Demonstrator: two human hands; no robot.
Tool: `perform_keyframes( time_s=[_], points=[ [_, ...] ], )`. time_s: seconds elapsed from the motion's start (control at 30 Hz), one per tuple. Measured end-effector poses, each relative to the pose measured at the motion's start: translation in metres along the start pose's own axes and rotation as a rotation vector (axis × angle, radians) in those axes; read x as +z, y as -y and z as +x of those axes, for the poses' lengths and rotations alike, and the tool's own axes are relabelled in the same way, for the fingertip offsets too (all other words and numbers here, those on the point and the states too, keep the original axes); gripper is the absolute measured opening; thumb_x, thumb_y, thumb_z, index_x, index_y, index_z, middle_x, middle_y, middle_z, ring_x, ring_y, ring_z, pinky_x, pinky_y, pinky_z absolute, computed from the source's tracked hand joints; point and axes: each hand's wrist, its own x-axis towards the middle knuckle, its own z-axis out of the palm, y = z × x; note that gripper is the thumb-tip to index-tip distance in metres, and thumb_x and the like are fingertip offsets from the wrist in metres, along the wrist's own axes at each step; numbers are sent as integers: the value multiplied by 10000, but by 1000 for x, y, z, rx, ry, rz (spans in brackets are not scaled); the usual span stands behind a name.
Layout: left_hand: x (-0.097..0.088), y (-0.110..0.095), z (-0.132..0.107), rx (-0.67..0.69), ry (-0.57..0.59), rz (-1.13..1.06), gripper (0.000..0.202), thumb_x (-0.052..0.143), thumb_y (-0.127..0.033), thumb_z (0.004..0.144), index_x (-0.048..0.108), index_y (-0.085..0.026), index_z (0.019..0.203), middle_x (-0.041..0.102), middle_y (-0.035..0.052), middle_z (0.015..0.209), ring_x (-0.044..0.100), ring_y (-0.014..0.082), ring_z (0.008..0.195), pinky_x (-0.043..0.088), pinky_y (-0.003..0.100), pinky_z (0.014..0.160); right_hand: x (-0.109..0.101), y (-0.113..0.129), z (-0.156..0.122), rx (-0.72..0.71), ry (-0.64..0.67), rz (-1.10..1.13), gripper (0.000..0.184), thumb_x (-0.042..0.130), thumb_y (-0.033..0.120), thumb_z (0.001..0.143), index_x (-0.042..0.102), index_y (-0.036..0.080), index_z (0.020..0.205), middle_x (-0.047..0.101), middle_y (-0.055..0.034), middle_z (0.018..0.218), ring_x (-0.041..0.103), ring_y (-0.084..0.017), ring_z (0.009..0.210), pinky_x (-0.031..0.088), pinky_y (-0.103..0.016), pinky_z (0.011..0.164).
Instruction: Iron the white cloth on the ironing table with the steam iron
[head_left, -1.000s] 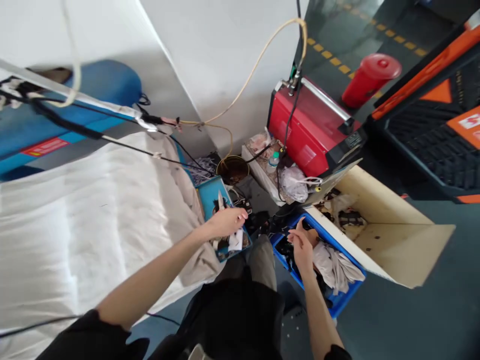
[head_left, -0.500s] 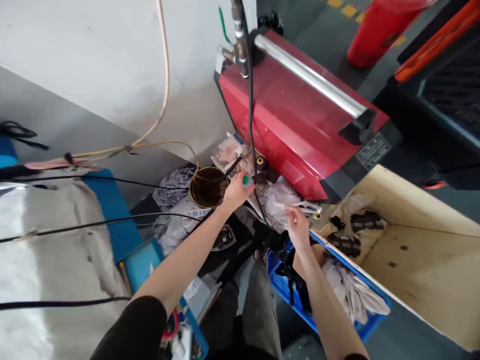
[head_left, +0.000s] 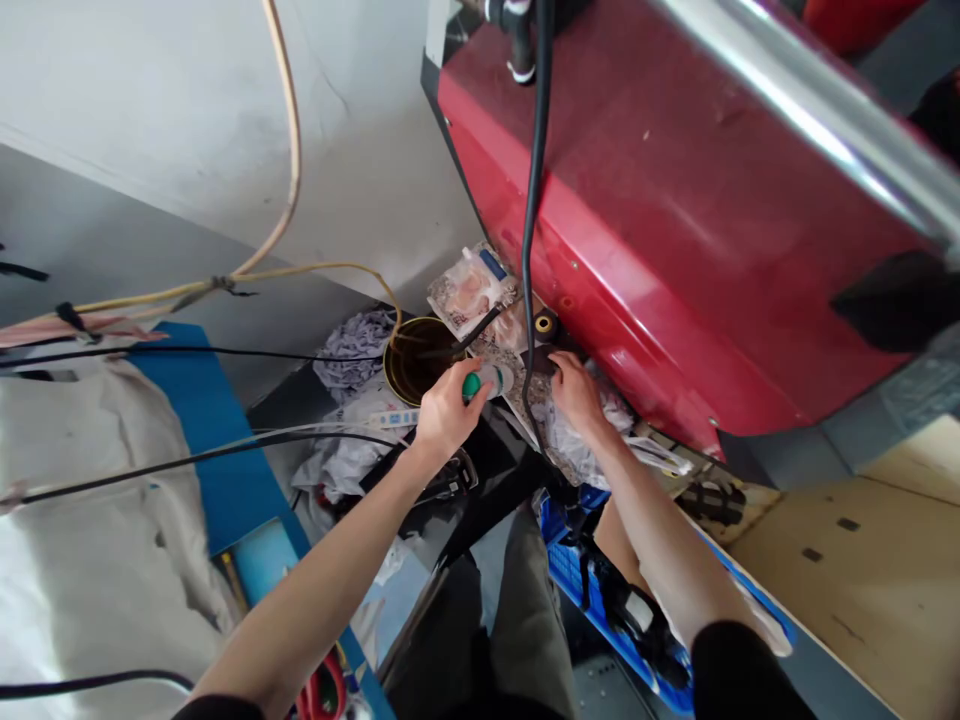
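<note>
My left hand (head_left: pixel 448 412) is closed around a small clear plastic bottle (head_left: pixel 495 380) with a green cap, held tilted beside the rim of a round metal bucket (head_left: pixel 393 385). My right hand (head_left: pixel 576 392) is over the cluttered ledge by the red machine, its fingers curled at the edge of a dark brown piece (head_left: pixel 537 362); what they grip is partly hidden. Under and beside that hand lies a white plastic bag (head_left: pixel 622 415). A ring-shaped yellow and black part (head_left: pixel 544 324) sits just behind.
A large red machine (head_left: pixel 600 240) with a metal bar fills the right. A black cable (head_left: pixel 534 200) hangs down before it. Below are a blue basket (head_left: pixel 564 560) and a wooden box (head_left: pixel 825 550). A power strip (head_left: pixel 394 418) lies near the bucket; a cloth-covered surface (head_left: pixel 97 500) is at left.
My right hand has moved left and away from me, off the bag's handles to the dark brown piece. My left hand still holds the bottle. The view has come closer to the machine.
</note>
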Motion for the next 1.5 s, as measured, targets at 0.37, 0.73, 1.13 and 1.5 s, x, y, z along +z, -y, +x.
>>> perform_keyframes(
  time_s=[0.37,0.73,1.13,1.5],
  points=[
    [34,-1,36,80,47,-51,303,650,-268,967,612,-226,1265,738,68,1222,698,208,1179,563,338,1023,7,-8,4,48,188,-641,382,470,186,976,631,98,1311,604,-211,1347,532,-343,1214,415,-449,973],
    [38,-3,45,145,59,-1,292,651,-280,973,614,-220,1256,732,77,1202,694,219,1173,562,340,1006,14,-12,4,66,178,-634,653,502,266,1008,313,103,1612,659,-200,1254,620,-315,1101,424,-427,936],
    [40,-5,45,130,70,-9,279,638,-278,971,611,-219,1242,716,84,1230,680,216,1184,554,344,1024,2,-19,-12,50,152,-429,278,399,164,1035,663,142,1123,723,-161,1123,665,-254,1047,488,-326,874],
    [39,-3,42,133,66,-48,290,645,-271,970,608,-200,1249,714,100,1229,676,217,1193,549,338,1023,-34,-48,-96,73,-487,-90,249,539,429,974,656,211,957,739,-98,870,704,-247,849,553,-368,789]
  ],
)
